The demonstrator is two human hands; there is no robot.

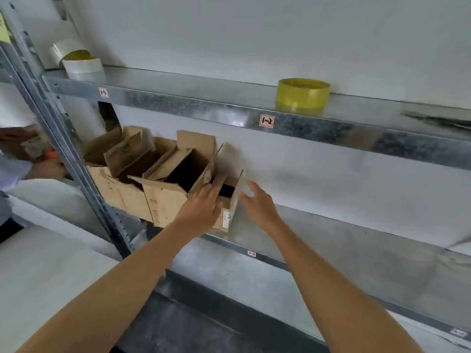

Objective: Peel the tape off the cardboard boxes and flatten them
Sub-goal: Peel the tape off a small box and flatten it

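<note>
At shelf (318, 233) front edge: L hand (201, 207) flat on small box (225, 217), R hand (257, 202) open beside.

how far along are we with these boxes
Nothing flattened: the brown cardboard boxes stand upright on the grey metal shelf, flaps open. In hand: left hand and right hand, both open, flank the small brown cardboard box at the row's end, no grip yet. Left: peeling and flattening them all.
</note>
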